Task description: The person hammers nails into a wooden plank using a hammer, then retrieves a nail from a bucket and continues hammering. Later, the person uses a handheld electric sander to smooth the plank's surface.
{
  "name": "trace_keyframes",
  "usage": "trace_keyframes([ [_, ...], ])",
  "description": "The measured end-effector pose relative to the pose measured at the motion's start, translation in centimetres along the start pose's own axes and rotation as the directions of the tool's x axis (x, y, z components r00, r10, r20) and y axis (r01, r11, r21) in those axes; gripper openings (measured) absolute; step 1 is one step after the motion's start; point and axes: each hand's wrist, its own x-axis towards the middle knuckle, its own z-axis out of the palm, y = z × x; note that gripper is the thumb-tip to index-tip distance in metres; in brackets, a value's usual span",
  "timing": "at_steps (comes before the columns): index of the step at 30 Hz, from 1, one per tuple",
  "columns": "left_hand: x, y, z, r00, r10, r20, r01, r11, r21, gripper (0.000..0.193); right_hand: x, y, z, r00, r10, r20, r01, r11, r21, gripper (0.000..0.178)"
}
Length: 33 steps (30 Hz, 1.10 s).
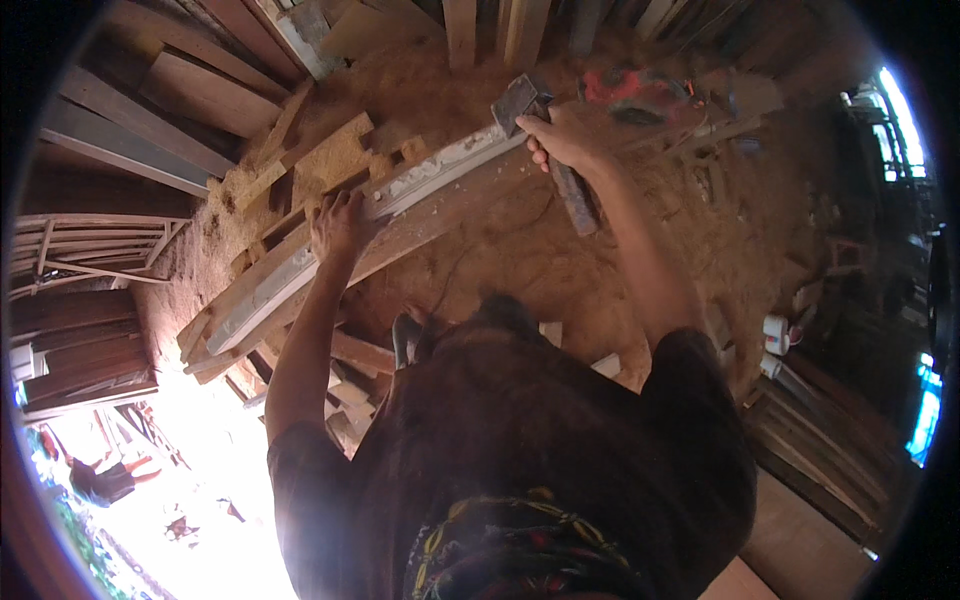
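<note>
Head view: the right hand (562, 142) grips a hammer (573, 195) close to its head, by the far right end of a long pale beam (436, 176). The left hand (338, 228) lies over the beam's middle; whether it grasps anything, I cannot tell. The beam's right stretch looks rough, so work seems partly done; what remains is unclear.

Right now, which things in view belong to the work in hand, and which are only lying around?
In use:
- hammer, in the right hand
- beam, under the left hand

Apparently just lying about:
- red-and-black object
- boards, upper left
- white container, right
</note>
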Motion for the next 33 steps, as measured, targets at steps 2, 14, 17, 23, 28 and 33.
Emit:
trace_keyframes([
  [2, 0.3, 0.0, -0.6, 1.000, 0.025, 0.003, -0.025, 0.999, -0.022, 0.070, -0.7, -1.1, -0.9, 0.992, -0.066, -0.107, 0.074, 0.994, 0.079, 0.028],
  [14, 0.5, -0.1, 0.9, 0.999, 0.025, -0.029, -0.026, 0.999, -0.038, 0.071, -1.8, 0.3, -0.6, 0.953, -0.103, -0.284, 0.181, 0.948, 0.263, 0.029],
  [17, 0.0, -1.5, 1.2, 0.998, 0.022, -0.051, -0.024, 0.999, -0.048, 0.071, -1.4, 0.1, -0.1, 0.991, -0.054, -0.120, 0.075, 0.981, 0.177, 0.030],
  [23, 0.4, 0.4, -0.6, 1.000, 0.011, 0.016, -0.010, 0.999, -0.043, 0.070, -0.2, 1.2, -3.1, 0.952, -0.067, -0.297, 0.146, 0.957, 0.251, 0.031],
  [28, 0.1, -0.3, -0.1, 0.999, 0.026, -0.029, -0.027, 1.000, -0.008, 0.068, 0.4, 1.8, -4.1, 0.997, 0.032, -0.075, -0.027, 0.997, 0.069, 0.031],
  [33, 0.2, 0.5, -1.6, 0.999, 0.026, 0.029, -0.025, 1.000, -0.014, 0.068, -1.0, 0.2, -3.2, 0.927, -0.150, -0.344, 0.297, 0.853, 0.430, 0.027],
])
